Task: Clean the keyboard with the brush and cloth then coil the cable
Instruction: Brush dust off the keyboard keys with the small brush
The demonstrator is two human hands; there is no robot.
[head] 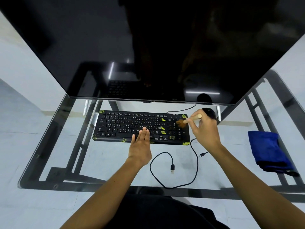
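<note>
On the glass desk (69, 116), her right hand (205, 129) grips the brush (188, 120) over the keyboard (125, 126); left hand (140, 146) lies flat, open. Brisk sweeps might scatter debris onto the cable (196, 164).

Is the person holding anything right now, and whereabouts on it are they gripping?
The right hand holds the brush by its wooden handle. The left hand holds nothing; it rests flat on the keyboard.
</note>
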